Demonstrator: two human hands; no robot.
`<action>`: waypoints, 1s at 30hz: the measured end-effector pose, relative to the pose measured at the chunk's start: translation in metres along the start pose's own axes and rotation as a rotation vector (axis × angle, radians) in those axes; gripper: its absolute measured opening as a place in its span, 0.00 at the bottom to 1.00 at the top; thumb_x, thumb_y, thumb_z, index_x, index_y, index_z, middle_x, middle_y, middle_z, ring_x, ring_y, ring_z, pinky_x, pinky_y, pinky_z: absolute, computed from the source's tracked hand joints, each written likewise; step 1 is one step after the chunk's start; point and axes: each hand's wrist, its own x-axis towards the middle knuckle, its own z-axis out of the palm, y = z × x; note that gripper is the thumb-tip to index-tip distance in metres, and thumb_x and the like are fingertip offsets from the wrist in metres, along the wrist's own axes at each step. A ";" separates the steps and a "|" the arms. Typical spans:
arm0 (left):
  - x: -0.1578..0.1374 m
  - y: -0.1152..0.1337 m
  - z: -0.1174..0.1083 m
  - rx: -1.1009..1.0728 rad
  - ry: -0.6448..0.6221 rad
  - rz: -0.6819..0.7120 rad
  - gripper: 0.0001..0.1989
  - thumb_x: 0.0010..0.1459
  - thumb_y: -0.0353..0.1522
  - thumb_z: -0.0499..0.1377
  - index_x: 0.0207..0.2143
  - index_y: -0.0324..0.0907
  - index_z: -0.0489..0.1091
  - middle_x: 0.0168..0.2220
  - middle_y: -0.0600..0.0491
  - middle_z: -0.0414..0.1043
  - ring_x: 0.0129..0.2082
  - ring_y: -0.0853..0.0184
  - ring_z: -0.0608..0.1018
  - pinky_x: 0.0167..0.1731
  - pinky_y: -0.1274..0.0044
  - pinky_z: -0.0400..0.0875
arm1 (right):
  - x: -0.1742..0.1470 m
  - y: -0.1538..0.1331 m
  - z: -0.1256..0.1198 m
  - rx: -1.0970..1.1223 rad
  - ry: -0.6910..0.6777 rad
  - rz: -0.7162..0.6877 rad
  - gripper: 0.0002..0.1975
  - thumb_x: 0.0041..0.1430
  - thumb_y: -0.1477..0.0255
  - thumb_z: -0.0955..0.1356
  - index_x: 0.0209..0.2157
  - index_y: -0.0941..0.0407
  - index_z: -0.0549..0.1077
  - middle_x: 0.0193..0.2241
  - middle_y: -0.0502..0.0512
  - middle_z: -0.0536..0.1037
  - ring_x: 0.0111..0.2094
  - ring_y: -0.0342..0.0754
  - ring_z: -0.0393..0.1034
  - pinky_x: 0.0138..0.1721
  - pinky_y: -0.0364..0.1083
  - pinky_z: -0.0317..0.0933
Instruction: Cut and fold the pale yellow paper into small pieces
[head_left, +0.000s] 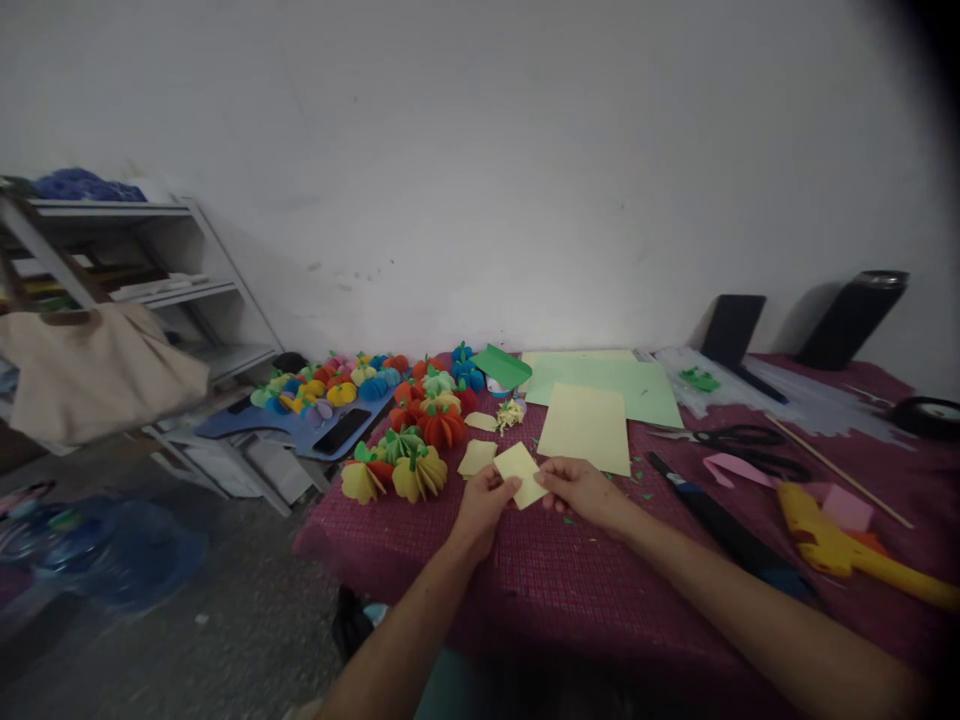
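Between both hands is a small pale yellow square of paper [519, 473], tilted above the table's front part. My left hand [484, 505] pinches its left corner, thumb on top. At the opposite edge, my right hand [581, 488] grips the paper with thumb and fingers. Just behind the left hand lie more yellow paper pieces [477, 457]. A larger yellow sheet [586, 425] rests beyond the right hand, partly over a pale green sheet [645, 385]. Left of the hands stand several folded paper pumpkins [420, 474] in yellow, orange and green.
Scissors [735, 437], a black-handled tool [720, 520], a yellow glue gun [832, 535] and a thin stick [840, 470] lie on the right. A dark bottle [851, 320] leans near the wall. A phone [342, 431] lies on a blue board [289, 432] at left, beside shelves [217, 290].
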 end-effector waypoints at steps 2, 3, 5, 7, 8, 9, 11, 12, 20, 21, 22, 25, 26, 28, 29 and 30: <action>0.000 0.000 -0.002 -0.048 0.026 0.006 0.18 0.42 0.38 0.61 0.36 0.35 0.69 0.30 0.49 0.72 0.26 0.70 0.72 0.27 0.79 0.64 | 0.008 -0.006 0.004 -0.105 -0.007 -0.052 0.16 0.49 0.59 0.62 0.22 0.58 0.66 0.16 0.48 0.67 0.17 0.39 0.57 0.19 0.39 0.48; 0.000 0.001 -0.005 -0.068 0.034 0.007 0.18 0.41 0.37 0.62 0.34 0.35 0.69 0.29 0.49 0.72 0.26 0.69 0.72 0.28 0.79 0.64 | 0.013 -0.009 0.005 -0.149 0.002 -0.095 0.16 0.48 0.59 0.63 0.20 0.58 0.66 0.15 0.48 0.65 0.17 0.39 0.56 0.19 0.39 0.47; 0.002 0.003 -0.009 -0.102 0.043 0.006 0.17 0.40 0.35 0.63 0.33 0.35 0.70 0.28 0.50 0.73 0.27 0.68 0.72 0.29 0.78 0.64 | 0.023 -0.014 0.007 -0.143 0.014 -0.162 0.16 0.46 0.60 0.64 0.18 0.58 0.66 0.15 0.46 0.63 0.17 0.38 0.54 0.19 0.40 0.46; 0.004 0.004 -0.014 -0.129 0.051 0.009 0.17 0.42 0.36 0.62 0.34 0.35 0.70 0.29 0.49 0.73 0.27 0.68 0.73 0.29 0.78 0.65 | 0.033 -0.015 0.010 0.008 -0.012 -0.151 0.15 0.46 0.60 0.65 0.19 0.58 0.65 0.14 0.45 0.61 0.17 0.38 0.52 0.19 0.39 0.46; 0.004 0.004 -0.017 -0.137 0.057 0.013 0.16 0.44 0.37 0.60 0.34 0.35 0.70 0.29 0.49 0.73 0.27 0.68 0.73 0.29 0.78 0.65 | 0.037 -0.013 0.013 0.103 -0.026 -0.127 0.15 0.45 0.60 0.65 0.19 0.58 0.65 0.13 0.44 0.61 0.16 0.37 0.52 0.19 0.39 0.46; 0.005 0.005 -0.018 -0.147 0.060 0.015 0.16 0.46 0.38 0.58 0.35 0.35 0.70 0.30 0.49 0.73 0.27 0.69 0.73 0.29 0.78 0.65 | 0.040 -0.010 0.015 0.195 -0.025 -0.102 0.15 0.45 0.60 0.65 0.19 0.58 0.64 0.13 0.44 0.60 0.16 0.37 0.51 0.18 0.39 0.46; 0.004 0.004 -0.021 -0.185 0.058 0.004 0.17 0.49 0.40 0.55 0.35 0.35 0.69 0.31 0.48 0.72 0.28 0.68 0.73 0.30 0.77 0.65 | 0.043 -0.002 0.021 0.315 -0.029 -0.062 0.15 0.45 0.59 0.65 0.20 0.58 0.65 0.15 0.44 0.62 0.16 0.36 0.52 0.18 0.39 0.46; 0.003 0.004 -0.022 -0.212 0.054 -0.004 0.17 0.50 0.40 0.54 0.35 0.35 0.69 0.31 0.47 0.72 0.29 0.67 0.74 0.31 0.76 0.65 | 0.044 0.003 0.023 0.340 -0.030 -0.050 0.16 0.45 0.59 0.65 0.20 0.58 0.65 0.15 0.44 0.62 0.16 0.36 0.52 0.18 0.39 0.46; 0.002 0.000 -0.025 -0.299 0.019 -0.035 0.10 0.51 0.34 0.55 0.33 0.37 0.69 0.31 0.49 0.73 0.34 0.65 0.73 0.36 0.75 0.65 | 0.042 0.015 0.026 0.428 -0.005 -0.015 0.15 0.45 0.60 0.65 0.21 0.59 0.66 0.15 0.45 0.63 0.16 0.35 0.54 0.16 0.37 0.45; 0.002 0.000 -0.026 -0.298 0.016 -0.039 0.10 0.51 0.34 0.55 0.33 0.37 0.70 0.31 0.49 0.73 0.34 0.65 0.73 0.36 0.75 0.65 | 0.041 0.015 0.026 0.432 -0.009 -0.012 0.15 0.45 0.60 0.65 0.21 0.59 0.66 0.15 0.45 0.63 0.16 0.35 0.54 0.16 0.37 0.45; 0.002 0.000 -0.026 -0.294 0.014 -0.043 0.10 0.51 0.34 0.55 0.33 0.37 0.70 0.31 0.49 0.73 0.34 0.65 0.73 0.36 0.75 0.65 | 0.041 0.014 0.026 0.437 -0.014 -0.009 0.15 0.45 0.60 0.66 0.22 0.59 0.66 0.15 0.45 0.63 0.15 0.35 0.54 0.16 0.37 0.45; 0.002 0.001 -0.025 -0.263 0.029 -0.047 0.11 0.51 0.35 0.55 0.33 0.38 0.70 0.32 0.49 0.73 0.34 0.65 0.73 0.35 0.75 0.65 | 0.041 0.014 0.026 0.454 -0.033 -0.002 0.15 0.44 0.60 0.66 0.22 0.59 0.66 0.15 0.45 0.63 0.15 0.35 0.54 0.16 0.37 0.45; 0.002 0.002 -0.024 -0.249 0.040 -0.045 0.11 0.50 0.36 0.55 0.33 0.38 0.70 0.33 0.50 0.73 0.34 0.65 0.73 0.35 0.75 0.65 | 0.041 0.014 0.026 0.460 -0.039 0.000 0.15 0.44 0.60 0.66 0.22 0.59 0.66 0.15 0.45 0.63 0.15 0.35 0.54 0.16 0.37 0.45; 0.001 0.002 -0.023 -0.219 0.068 -0.042 0.11 0.50 0.37 0.56 0.32 0.38 0.70 0.32 0.50 0.73 0.34 0.65 0.73 0.35 0.75 0.65 | 0.040 0.013 0.026 0.473 -0.045 0.008 0.15 0.44 0.60 0.66 0.22 0.59 0.66 0.15 0.45 0.63 0.15 0.35 0.54 0.16 0.37 0.45; 0.002 0.002 -0.023 -0.205 0.083 -0.043 0.12 0.49 0.37 0.56 0.32 0.38 0.70 0.32 0.50 0.73 0.33 0.65 0.73 0.34 0.75 0.65 | 0.040 0.012 0.026 0.480 -0.045 0.014 0.15 0.44 0.60 0.66 0.22 0.59 0.66 0.15 0.45 0.63 0.15 0.35 0.54 0.16 0.37 0.45; 0.002 0.002 -0.023 -0.194 0.096 -0.044 0.12 0.48 0.38 0.57 0.31 0.38 0.70 0.31 0.50 0.73 0.33 0.65 0.74 0.34 0.75 0.65 | 0.039 0.011 0.026 0.487 -0.045 0.019 0.15 0.44 0.60 0.66 0.22 0.59 0.66 0.15 0.45 0.63 0.15 0.35 0.54 0.16 0.37 0.45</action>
